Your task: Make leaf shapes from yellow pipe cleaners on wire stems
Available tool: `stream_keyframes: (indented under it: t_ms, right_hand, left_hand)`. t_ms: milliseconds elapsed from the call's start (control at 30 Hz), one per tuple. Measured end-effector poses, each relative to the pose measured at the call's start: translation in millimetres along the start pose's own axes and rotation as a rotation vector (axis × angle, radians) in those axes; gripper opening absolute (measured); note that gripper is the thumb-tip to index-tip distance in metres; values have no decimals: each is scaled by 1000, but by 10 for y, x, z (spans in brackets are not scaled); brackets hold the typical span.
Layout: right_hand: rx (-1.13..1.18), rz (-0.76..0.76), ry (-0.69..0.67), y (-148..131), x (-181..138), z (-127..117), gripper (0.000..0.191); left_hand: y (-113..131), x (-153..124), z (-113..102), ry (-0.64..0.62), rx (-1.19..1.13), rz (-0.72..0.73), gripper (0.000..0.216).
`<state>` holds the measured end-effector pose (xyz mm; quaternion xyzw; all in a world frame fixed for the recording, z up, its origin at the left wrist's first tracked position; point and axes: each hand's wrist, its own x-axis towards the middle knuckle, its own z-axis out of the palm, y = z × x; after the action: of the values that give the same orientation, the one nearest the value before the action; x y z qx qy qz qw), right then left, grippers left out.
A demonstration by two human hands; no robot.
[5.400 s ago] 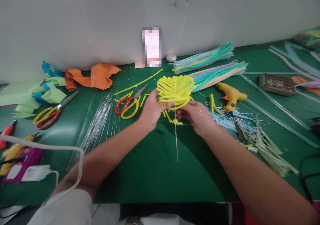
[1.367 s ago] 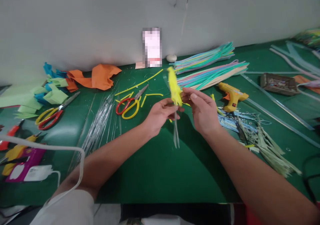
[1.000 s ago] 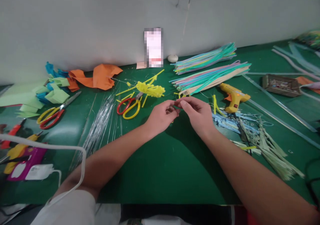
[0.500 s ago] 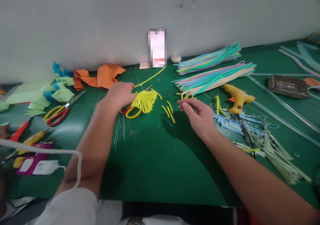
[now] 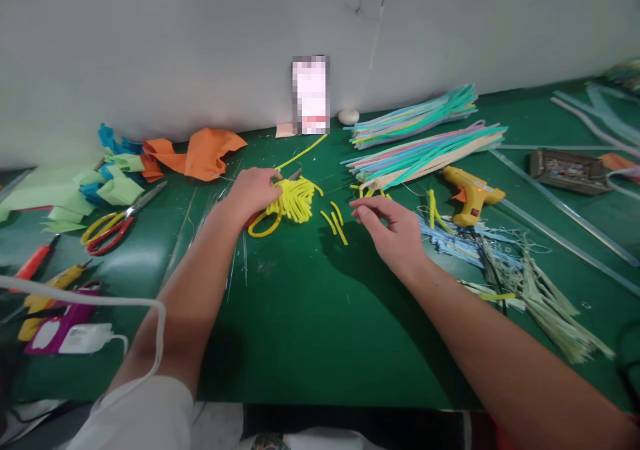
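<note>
My left hand (image 5: 251,193) lies knuckles-up on the green table, its fingers curled down against a yellow pipe-cleaner bundle (image 5: 296,200). Under the same hand lie red-and-yellow scissors (image 5: 261,223). What the fingers grip is hidden. My right hand (image 5: 391,229) hovers low to the right with its fingers loosely bent and apart, holding nothing that I can see. Short yellow pipe-cleaner pieces (image 5: 335,217) lie between the two hands, just left of the right fingertips.
Long pastel pipe-cleaner stacks (image 5: 425,150) and a yellow glue gun (image 5: 470,193) lie at the back right. Thin wires (image 5: 200,223) and a second pair of scissors (image 5: 113,222) are on the left, with paper scraps (image 5: 195,153) behind. A white cable (image 5: 100,300) crosses the near left.
Both hands let go of the yellow bundle, which now lies on the scissors. My left hand reached left onto it. My right hand opened and stayed near the short pieces.
</note>
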<state>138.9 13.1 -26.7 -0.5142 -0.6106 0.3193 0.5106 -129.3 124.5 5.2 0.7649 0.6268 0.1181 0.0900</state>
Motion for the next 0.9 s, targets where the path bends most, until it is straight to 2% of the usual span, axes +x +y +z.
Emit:
stream_keyframes:
  t_ms: [133,300,367,433,500,567,767,900]
  right_hand:
    - [17,-14,13,-7,3,6,19]
    - [52,6,19,-76,-15,4,17]
    - [140,18,-27,-101,-28,14,23]
    - [284,23,-85,-118,-43,36,38]
    - [432,37,-116,-136,-57,64,52]
    - [541,67,-102,-155,-65,89,57]
    - [683,101,55,-143,-22,99,26]
    - [714,150,121,-117,22,69,18]
  left_hand:
    - [108,-48,-125,72,-177,-53,26]
    - [444,-215,-356,338,-398,42,31]
    - [617,-319,-407,404,-477,80,31]
    - [782,-434,-421,444,-497,113,30]
    - [921,-541,-404,450,-470,122,29]
    - [1029,-628,-372,426,-430,124,28]
    - [1193,-754,-339,336,-424,156,27]
    - [1193,-790,-482,339,-429,199,25]
